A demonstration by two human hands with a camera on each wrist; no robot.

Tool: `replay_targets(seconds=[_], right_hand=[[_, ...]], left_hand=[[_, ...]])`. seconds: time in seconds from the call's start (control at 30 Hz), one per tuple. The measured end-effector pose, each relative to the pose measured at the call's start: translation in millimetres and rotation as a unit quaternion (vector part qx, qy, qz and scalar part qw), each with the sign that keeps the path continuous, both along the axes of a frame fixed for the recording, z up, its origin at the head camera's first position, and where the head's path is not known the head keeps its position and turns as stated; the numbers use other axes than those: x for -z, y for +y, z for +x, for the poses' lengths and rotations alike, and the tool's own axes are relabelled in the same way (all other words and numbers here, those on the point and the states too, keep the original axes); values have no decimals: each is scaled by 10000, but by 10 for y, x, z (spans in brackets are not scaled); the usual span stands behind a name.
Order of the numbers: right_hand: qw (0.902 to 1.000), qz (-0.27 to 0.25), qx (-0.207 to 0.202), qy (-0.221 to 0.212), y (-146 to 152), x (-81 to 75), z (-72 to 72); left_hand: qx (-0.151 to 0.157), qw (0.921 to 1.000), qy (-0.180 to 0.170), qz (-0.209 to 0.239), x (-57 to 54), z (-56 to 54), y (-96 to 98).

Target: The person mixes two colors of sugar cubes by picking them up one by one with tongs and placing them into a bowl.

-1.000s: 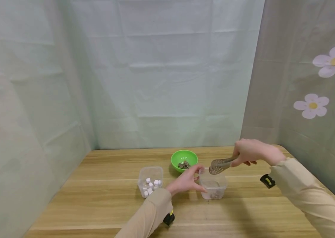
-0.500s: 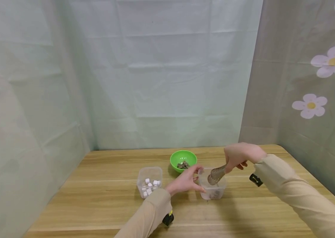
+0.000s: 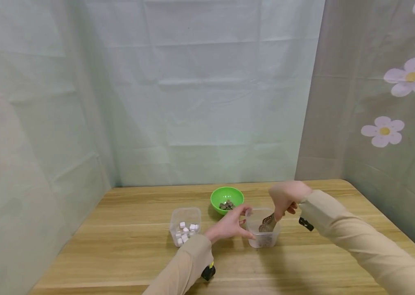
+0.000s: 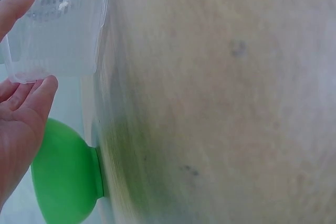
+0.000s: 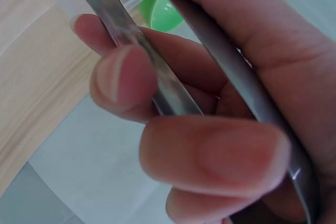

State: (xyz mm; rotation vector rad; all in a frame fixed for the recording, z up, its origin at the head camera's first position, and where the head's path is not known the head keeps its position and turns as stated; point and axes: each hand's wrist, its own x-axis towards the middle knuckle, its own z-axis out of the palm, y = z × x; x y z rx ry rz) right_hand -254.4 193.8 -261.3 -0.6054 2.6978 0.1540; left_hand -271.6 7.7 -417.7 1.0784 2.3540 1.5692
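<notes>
In the head view my left hand [image 3: 231, 224] spans the left side of a clear plastic container [image 3: 273, 241], thumb near its front corner and fingers at the back. The left wrist view shows that thumb and the fingertips on two sides of the container [image 4: 58, 51]. Small dark pieces lie at the bottom of it. My right hand [image 3: 286, 197] grips metal tongs [image 3: 267, 226], their perforated ends pointing down inside the container. Seen from the right wrist, fingers curl around the arms of the tongs [image 5: 170, 90], which stand apart.
A green bowl [image 3: 227, 192] with several brownish pieces stands behind my left hand. Further left, a second clear container [image 3: 187, 213] holds several white cubes. All stand on a wooden table [image 3: 126, 237], with hanging cloth [image 3: 211, 123] behind and at both sides.
My right hand has moved left and down, tipping the tongs from above the container's rim to inside it. The left hand has kept its place on the container.
</notes>
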Motion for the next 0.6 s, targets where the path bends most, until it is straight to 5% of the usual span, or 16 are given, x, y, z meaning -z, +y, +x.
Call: replay_targets(seconds=[0.6], right_hand=[[9987, 354, 21, -366, -76, 21, 9]], left_hand=[[17, 9999, -81, -67, 10, -12, -7]])
